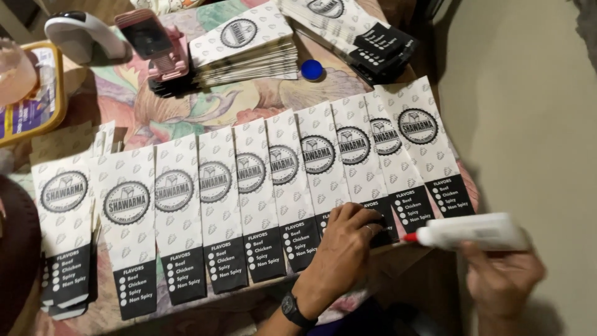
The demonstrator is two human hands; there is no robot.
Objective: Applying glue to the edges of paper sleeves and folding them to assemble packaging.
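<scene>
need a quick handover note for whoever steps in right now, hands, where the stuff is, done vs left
Left hand: pressing flat on the lower ends of the fanned row of paper bags.
Right hand: grip closed on a white glue bottle, red tip pointing at the row's right end.
Two stacks of bags lie at the table's far side, with a blue cap beside them.
Done: row laid out overlapping.
Left: no glue visible on the bags.

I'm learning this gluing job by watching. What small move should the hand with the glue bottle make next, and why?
Probably bring the glue bottle in the right hand down to the bag end under the left hand. Its red tip already points there, and the left hand presses that end of the fanned paper bags flat.
</scene>
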